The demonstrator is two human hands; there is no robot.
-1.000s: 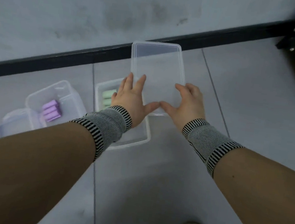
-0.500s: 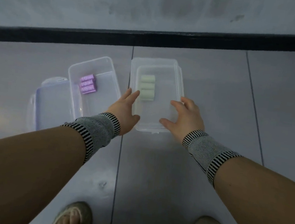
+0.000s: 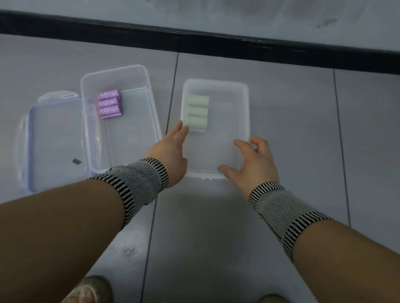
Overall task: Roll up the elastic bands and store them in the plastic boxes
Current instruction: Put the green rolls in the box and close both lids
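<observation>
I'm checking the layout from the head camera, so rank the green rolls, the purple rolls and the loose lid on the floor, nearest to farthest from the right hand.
From the right hand:
1. Green rolls, up and to its left in the box under both hands.
2. Purple rolls, further left in the open box.
3. Loose lid, far left on the floor.

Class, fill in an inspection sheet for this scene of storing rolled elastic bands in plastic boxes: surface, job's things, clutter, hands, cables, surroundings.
Surface: grey tiled floor with dark joint lines.
Job's things: right plastic box with its clear lid on, holding three green rolls; left plastic box open, holding three purple rolls; its blue-rimmed lid lies beside it on the floor.
Clutter: small dark speck seen on that loose lid.
Hands: left hand at the lidded box's left edge, fingers straight; right hand on its near right corner, fingers spread.
Cables: nothing seen.
Surroundings: black skirting strip under a grey wall; two sandalled feet at the bottom edge.
</observation>
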